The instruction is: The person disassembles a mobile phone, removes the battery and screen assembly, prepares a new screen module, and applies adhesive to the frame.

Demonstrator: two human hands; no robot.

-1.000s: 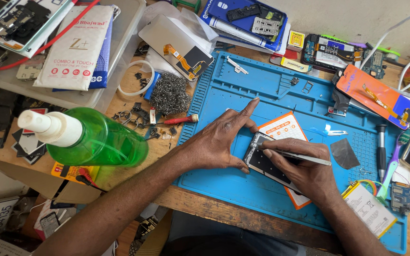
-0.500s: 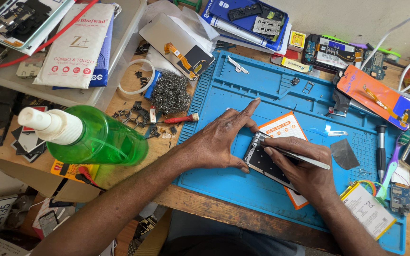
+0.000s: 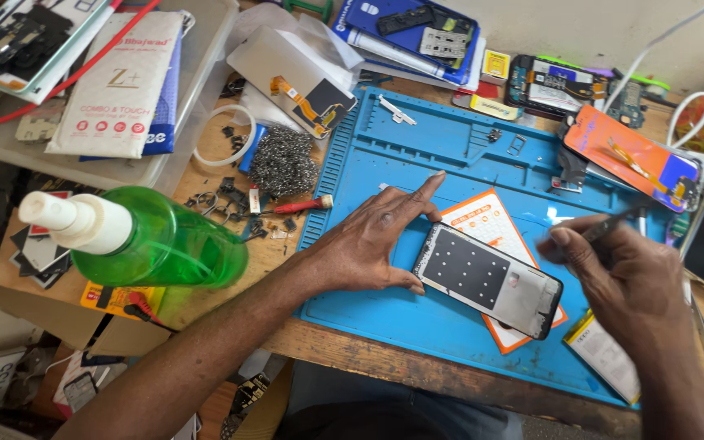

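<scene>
Left hand [image 3: 368,244] flat, steadying phone frame's [image 3: 489,279] near end | frame's long axis runs left-right, slanting | right hand [image 3: 613,273] pinching tweezers [image 3: 613,222], lifted just beside far end

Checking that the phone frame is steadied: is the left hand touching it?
Touching. The head view shows the left hand with thumb and forefinger pressed against the left end of the phone frame.
</scene>
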